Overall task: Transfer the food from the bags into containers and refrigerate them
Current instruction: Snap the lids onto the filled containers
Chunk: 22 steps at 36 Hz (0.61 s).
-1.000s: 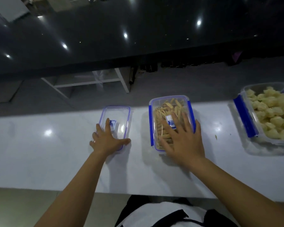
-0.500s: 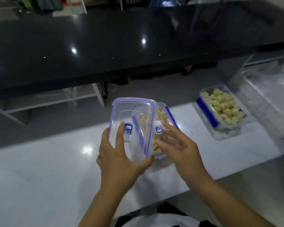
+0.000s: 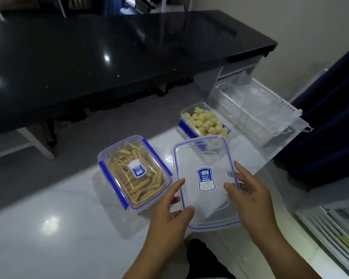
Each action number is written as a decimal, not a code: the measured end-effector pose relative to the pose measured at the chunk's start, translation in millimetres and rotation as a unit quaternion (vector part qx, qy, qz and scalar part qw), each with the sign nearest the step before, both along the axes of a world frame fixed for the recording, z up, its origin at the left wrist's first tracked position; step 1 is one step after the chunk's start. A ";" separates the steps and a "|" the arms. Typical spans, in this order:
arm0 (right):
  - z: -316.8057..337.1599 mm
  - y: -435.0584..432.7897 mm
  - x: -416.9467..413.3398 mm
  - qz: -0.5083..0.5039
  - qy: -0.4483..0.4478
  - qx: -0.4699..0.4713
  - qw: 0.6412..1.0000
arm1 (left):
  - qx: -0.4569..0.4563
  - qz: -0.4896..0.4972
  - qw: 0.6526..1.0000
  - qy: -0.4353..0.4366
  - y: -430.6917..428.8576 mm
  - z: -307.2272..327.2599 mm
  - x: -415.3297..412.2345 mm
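Note:
Both hands hold a clear plastic lid [image 3: 207, 182] with a blue rim and a blue label above the white counter [image 3: 58, 228]. My left hand [image 3: 172, 214] grips its near left corner, thumb on top. My right hand [image 3: 250, 196] holds its right edge. Left of the lid stands a lidded container of tan food sticks [image 3: 134, 173] with blue clips. Behind the lid, an uncovered container of pale yellow food balls [image 3: 205, 121] sits on the counter.
A clear plastic drawer [image 3: 256, 113] stands pulled out at the right, past the counter's end. A glossy black table [image 3: 109, 53] lies beyond the grey floor. White wire shelving [image 3: 334, 230] shows at the lower right.
My left hand lifted the lid off the counter and carried it rightward past the sticks container. My right hand left that container and took the lid's right edge. The camera turned right.

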State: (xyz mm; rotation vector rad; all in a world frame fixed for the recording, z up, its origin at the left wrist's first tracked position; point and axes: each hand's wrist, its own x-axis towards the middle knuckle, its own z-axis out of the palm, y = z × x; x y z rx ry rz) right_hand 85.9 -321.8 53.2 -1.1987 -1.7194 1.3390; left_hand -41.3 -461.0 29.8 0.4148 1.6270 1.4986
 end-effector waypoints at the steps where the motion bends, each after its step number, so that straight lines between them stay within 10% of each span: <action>1: -5.8 11.1 2.2 0.001 -0.013 0.013 1.000 | -0.004 0.000 1.000 0.005 7.6 -2.3 0.3; 22: -47.8 282.4 -81.4 0.314 -0.150 0.094 0.933 | -0.075 0.221 0.969 0.083 233.6 -19.9 -20.0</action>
